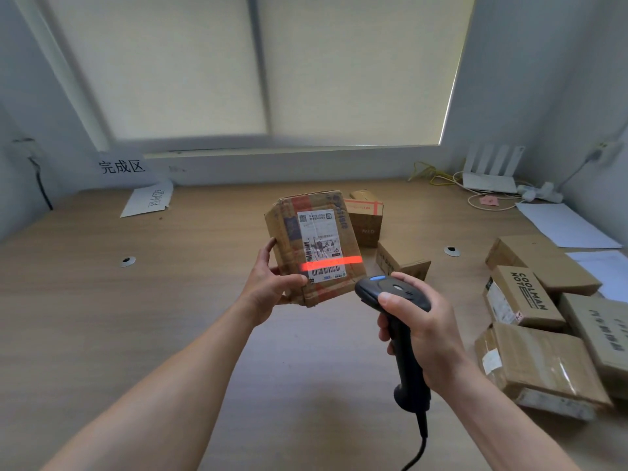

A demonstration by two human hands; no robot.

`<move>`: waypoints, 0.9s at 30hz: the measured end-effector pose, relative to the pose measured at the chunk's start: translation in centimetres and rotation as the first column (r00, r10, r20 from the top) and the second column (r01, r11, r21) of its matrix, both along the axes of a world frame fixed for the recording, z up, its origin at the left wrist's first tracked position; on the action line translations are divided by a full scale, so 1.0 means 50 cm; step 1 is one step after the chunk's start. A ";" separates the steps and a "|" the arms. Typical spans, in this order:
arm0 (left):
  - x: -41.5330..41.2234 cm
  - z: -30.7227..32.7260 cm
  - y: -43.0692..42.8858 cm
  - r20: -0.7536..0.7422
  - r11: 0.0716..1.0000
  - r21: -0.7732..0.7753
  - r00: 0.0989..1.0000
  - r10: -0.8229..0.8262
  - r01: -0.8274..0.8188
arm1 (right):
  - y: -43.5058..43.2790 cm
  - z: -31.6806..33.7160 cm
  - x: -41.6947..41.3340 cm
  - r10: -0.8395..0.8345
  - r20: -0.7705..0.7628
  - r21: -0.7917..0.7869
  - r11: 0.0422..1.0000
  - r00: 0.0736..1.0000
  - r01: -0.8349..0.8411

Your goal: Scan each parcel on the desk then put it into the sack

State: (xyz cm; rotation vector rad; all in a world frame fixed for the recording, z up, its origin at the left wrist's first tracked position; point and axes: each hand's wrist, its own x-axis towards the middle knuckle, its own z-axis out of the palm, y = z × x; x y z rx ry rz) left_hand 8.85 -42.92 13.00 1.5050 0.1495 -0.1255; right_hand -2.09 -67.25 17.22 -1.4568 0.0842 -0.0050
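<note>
My left hand (270,283) grips a brown cardboard parcel (314,246) by its lower left corner and holds it above the desk, its white shipping label facing me. A red scan line lies across the label just above the bottom barcode. My right hand (421,329) grips a black handheld barcode scanner (390,292) by its handle, with the head pointed at the parcel from the lower right. The scanner's cable hangs down toward me. No sack is in view.
Two small boxes (365,215) (402,261) sit on the wooden desk (136,300) behind the held parcel. Several more parcels (540,334) are piled at the right edge. White papers (564,224), a router (489,171) and cables lie at the back right; paper signs (122,166) at the back left.
</note>
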 end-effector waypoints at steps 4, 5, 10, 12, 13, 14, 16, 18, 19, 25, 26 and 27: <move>-0.010 0.004 0.002 0.004 1.000 0.005 1.000 0.013 -0.013 | -0.003 -0.001 -0.004 0.015 -0.001 0.000 1.000 1.000 -0.015; -0.012 0.005 0.003 0.005 1.000 0.008 1.000 0.016 -0.016 | -0.003 -0.002 -0.005 0.020 -0.001 -0.001 1.000 1.000 -0.020; -0.027 0.010 0.009 0.012 0.999 0.006 0.999 0.035 -0.035 | -0.004 -0.002 -0.010 0.049 -0.001 -0.003 0.999 0.999 -0.049; -0.032 0.012 0.010 0.013 0.999 0.006 0.999 0.042 -0.042 | -0.004 -0.001 -0.011 0.058 0.000 -0.007 0.998 0.998 -0.058; -0.034 0.013 0.011 0.012 0.999 0.008 0.999 0.046 -0.046 | -0.004 -0.001 -0.011 0.062 0.002 -0.007 0.998 0.998 -0.062; -0.037 0.014 0.012 0.012 0.999 0.008 0.999 0.050 -0.050 | -0.004 -0.002 -0.011 0.064 0.002 -0.006 0.998 0.998 -0.064; -0.041 0.014 0.013 0.011 0.998 0.010 0.998 0.057 -0.057 | -0.005 -0.002 -0.012 0.067 0.003 -0.003 0.998 0.998 -0.067; -0.043 0.014 0.016 0.012 0.998 0.013 0.998 0.062 -0.062 | -0.003 -0.002 -0.011 0.069 0.002 0.001 0.998 0.998 -0.069; -0.044 0.015 0.017 0.013 0.998 0.013 0.998 0.064 -0.064 | -0.003 -0.002 -0.011 0.071 0.001 0.006 0.997 0.998 -0.071; -0.048 0.014 0.024 0.012 0.997 0.008 0.997 0.082 -0.082 | -0.001 -0.003 -0.012 0.074 0.002 0.022 0.997 0.997 -0.074; -0.048 0.013 0.025 0.012 0.996 0.008 0.996 0.084 -0.084 | -0.002 -0.003 -0.012 0.076 0.006 0.020 0.997 0.997 -0.076; -0.049 0.013 0.026 0.013 0.996 0.010 0.996 0.085 -0.085 | -0.003 -0.001 -0.013 0.080 0.014 0.017 0.997 0.997 -0.081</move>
